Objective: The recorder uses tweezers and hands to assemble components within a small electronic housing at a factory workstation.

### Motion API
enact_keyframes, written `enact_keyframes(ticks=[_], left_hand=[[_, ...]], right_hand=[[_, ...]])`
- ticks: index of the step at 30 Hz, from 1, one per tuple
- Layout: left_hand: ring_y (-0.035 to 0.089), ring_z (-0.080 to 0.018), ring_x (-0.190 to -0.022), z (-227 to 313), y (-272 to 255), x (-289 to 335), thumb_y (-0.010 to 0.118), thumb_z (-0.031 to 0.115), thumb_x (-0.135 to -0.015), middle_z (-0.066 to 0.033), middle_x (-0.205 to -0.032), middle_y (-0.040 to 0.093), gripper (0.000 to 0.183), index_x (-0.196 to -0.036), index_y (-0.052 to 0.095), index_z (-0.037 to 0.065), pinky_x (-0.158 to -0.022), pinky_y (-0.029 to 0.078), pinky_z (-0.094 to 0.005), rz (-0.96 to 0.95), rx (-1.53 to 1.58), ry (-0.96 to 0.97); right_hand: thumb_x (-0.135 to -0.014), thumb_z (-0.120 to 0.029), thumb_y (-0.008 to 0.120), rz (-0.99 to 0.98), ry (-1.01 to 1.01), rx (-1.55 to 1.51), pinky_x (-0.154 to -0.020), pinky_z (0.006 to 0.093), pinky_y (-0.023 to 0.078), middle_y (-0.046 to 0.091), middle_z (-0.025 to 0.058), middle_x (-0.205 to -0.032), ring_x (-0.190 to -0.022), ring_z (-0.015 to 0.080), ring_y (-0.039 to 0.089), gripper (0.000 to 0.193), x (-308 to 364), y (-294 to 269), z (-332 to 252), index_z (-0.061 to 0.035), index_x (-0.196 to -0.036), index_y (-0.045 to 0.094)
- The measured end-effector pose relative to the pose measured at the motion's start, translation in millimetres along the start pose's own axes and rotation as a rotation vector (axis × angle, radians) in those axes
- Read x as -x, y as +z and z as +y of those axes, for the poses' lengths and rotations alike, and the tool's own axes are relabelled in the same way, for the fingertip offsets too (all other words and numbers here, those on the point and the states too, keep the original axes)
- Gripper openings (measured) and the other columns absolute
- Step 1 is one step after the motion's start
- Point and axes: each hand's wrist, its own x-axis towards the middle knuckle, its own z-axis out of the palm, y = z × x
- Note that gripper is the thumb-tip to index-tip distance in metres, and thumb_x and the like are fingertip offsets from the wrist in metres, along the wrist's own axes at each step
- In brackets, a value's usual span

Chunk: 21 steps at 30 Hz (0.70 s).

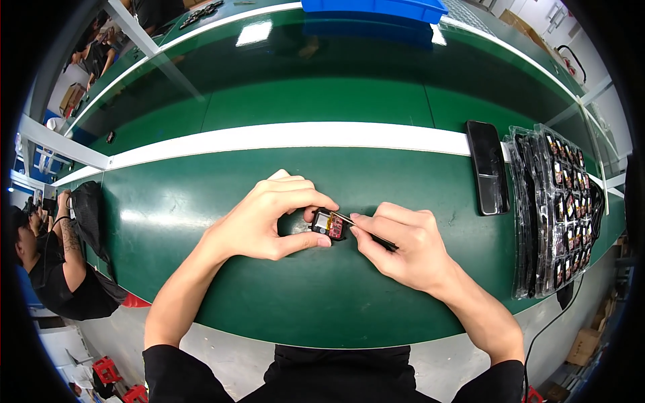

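My left hand (272,213) grips a small black electronic device (329,224) by its edges, between the thumb below and the fingers above. Its case is open and shows a silvery part, a yellowish strip and a reddish circuit board. Closed in a pinch, my right hand (406,245) holds a pair of tweezers (376,238), slim and dark toward the rear. Their tip reaches the upper right of the device, near the yellowish strip. Exactly what the tip touches is too small to tell.
A black phone (488,168) lies at the right, beside a stack of clear plastic trays (561,215) filled with small parts. A white rail (289,136) crosses the green table (269,302). A blue bin (373,8) stands far back. Another person (60,269) sits at the left.
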Motion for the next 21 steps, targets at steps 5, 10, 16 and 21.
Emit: enact_keyframes(ticks=[5, 10, 16, 21], left_hand=[[0.065, -0.0190, -0.080, -2.0, -0.9, -0.4, 0.099, 0.023, -0.081, -0.0018, -0.084, 0.070, 0.048, -0.124, 0.083, 0.009, -0.082, 0.043, -0.0359, -0.004, 0.011, -0.009], [0.064, -0.0178, -0.079, -2.3, -4.6, -2.9, 0.099, 0.020, -0.080, -0.0008, -0.085, 0.072, 0.049, -0.126, 0.084, 0.009, -0.080, 0.043, -0.0349, 0.011, -0.007, 0.020], [0.069, -0.0181, -0.084, -4.7, -0.4, 4.0, 0.098, 0.026, -0.087, 0.0001, -0.088, 0.072, 0.047, -0.127, 0.080, 0.009, -0.084, 0.044, -0.0361, 0.062, -0.020, 0.085], [0.068, -0.0200, -0.098, 0.9, 2.6, 4.1, 0.090, 0.031, -0.095, -0.0012, -0.102, 0.071, 0.048, -0.135, 0.072, 0.010, -0.091, 0.044, -0.0384, -0.021, -0.038, 0.065]], right_hand=[[-0.087, 0.002, 0.088, -0.018, -0.055, 0.092, -0.047, 0.0345, 0.044, 0.062, 0.0041, -0.075, -0.054, 0.0186, 0.059, 0.021, 0.9, 0.1, 0.1, -0.0015, -0.108, 0.085], [-0.086, 0.003, 0.088, -0.038, -0.064, 0.127, -0.047, 0.0349, 0.045, 0.063, 0.0033, -0.076, -0.054, 0.0197, 0.059, 0.021, -1.3, -1.6, -2.1, -0.0026, -0.106, 0.085], [-0.089, 0.000, 0.089, 0.025, 0.107, -0.043, -0.051, 0.0326, 0.045, 0.063, 0.0083, -0.072, -0.055, 0.0171, 0.059, 0.018, -6.6, -4.4, -7.4, 0.0000, -0.106, 0.085], [-0.091, 0.002, 0.088, 0.129, 0.225, -0.063, -0.053, 0.0257, 0.044, 0.066, 0.0048, -0.073, -0.058, 0.0094, 0.059, 0.017, -0.1, -7.7, -9.2, 0.0017, -0.107, 0.084]])
